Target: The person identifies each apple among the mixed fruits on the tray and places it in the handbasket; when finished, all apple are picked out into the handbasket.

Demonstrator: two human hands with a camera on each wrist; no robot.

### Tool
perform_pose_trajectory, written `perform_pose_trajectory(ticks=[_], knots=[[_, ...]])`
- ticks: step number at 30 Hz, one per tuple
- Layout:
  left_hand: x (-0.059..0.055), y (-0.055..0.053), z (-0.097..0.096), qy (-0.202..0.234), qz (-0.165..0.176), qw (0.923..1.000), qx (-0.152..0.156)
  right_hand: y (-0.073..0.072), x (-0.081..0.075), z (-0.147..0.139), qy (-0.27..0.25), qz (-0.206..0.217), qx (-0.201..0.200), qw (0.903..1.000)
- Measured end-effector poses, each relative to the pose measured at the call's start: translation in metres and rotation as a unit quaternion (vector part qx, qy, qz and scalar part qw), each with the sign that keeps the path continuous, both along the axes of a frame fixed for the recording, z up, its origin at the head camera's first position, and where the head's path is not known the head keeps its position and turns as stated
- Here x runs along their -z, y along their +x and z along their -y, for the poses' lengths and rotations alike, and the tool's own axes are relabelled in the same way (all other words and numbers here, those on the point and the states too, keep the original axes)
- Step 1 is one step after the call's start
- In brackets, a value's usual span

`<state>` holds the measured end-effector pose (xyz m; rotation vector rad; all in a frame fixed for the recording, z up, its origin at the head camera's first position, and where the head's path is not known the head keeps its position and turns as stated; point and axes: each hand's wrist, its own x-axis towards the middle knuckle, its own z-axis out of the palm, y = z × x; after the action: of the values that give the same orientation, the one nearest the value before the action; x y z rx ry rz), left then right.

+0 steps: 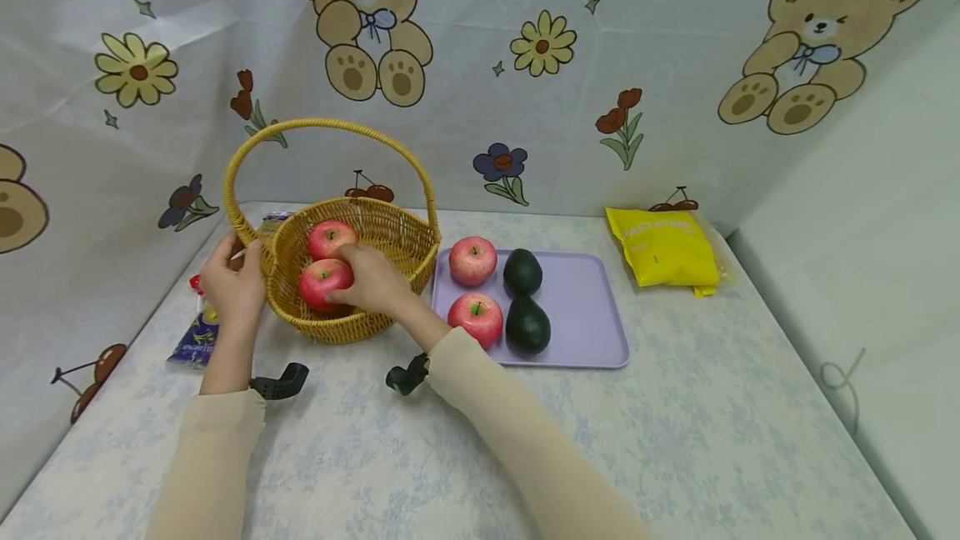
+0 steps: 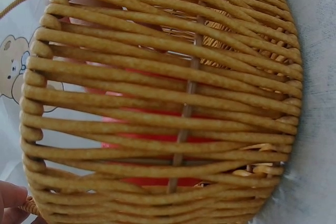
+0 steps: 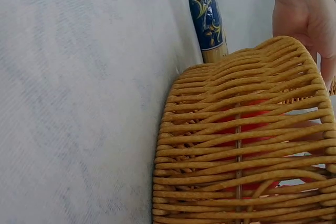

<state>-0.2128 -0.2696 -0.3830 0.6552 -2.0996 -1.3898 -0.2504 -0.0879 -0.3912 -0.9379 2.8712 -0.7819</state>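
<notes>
Steadying, apparently, the basket (image 1: pixel 330 331) at its handle (image 1: pixel 322 122), the left hand (image 1: pixel 234 283) grips with fingers curled; the right hand (image 1: pixel 377 280), partly closed, holds the front apple (image 1: pixel 319 282) inside.

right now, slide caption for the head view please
Left hand holds a wicker basket at its handle; right hand grips an apple inside.

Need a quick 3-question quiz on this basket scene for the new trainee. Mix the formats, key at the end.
1. How many apples lie on the tray?

2. True or false: the yellow bag lies to the right of the tray, as the wearer sees it.

3. What is the right hand touching?
a) an avocado
b) the yellow bag
c) a red apple inside the basket

Key: 1. Two; 2. True; 3. c
</notes>
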Motion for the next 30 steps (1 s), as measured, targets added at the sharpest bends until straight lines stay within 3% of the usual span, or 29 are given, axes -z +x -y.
perform_pose_trajectory(ticks=[8, 13, 18, 22, 30], knots=[[0.0, 0.0, 0.001, -0.003, 0.001, 1.0, 0.0, 0.014, -0.013, -0.01, -0.086, -0.017, -0.036, 0.9955], [0.001, -0.001, 0.002, 0.004, 0.0, 1.0, 0.006, 0.037, -0.034, -0.027, -0.134, -0.02, -0.065, 0.9886], [0.002, -0.001, 0.001, -0.003, -0.009, 0.9999, 0.006, 0.056, -0.05, -0.06, -0.184, -0.059, -0.092, 0.9768], [0.002, -0.002, 0.002, -0.009, -0.02, 0.9997, 0.005, 0.059, -0.055, -0.093, -0.201, -0.091, -0.082, 0.972], [0.001, -0.001, 0.003, -0.01, -0.001, 0.9999, 0.002, 0.057, -0.057, -0.16, -0.239, -0.113, -0.031, 0.9639]])
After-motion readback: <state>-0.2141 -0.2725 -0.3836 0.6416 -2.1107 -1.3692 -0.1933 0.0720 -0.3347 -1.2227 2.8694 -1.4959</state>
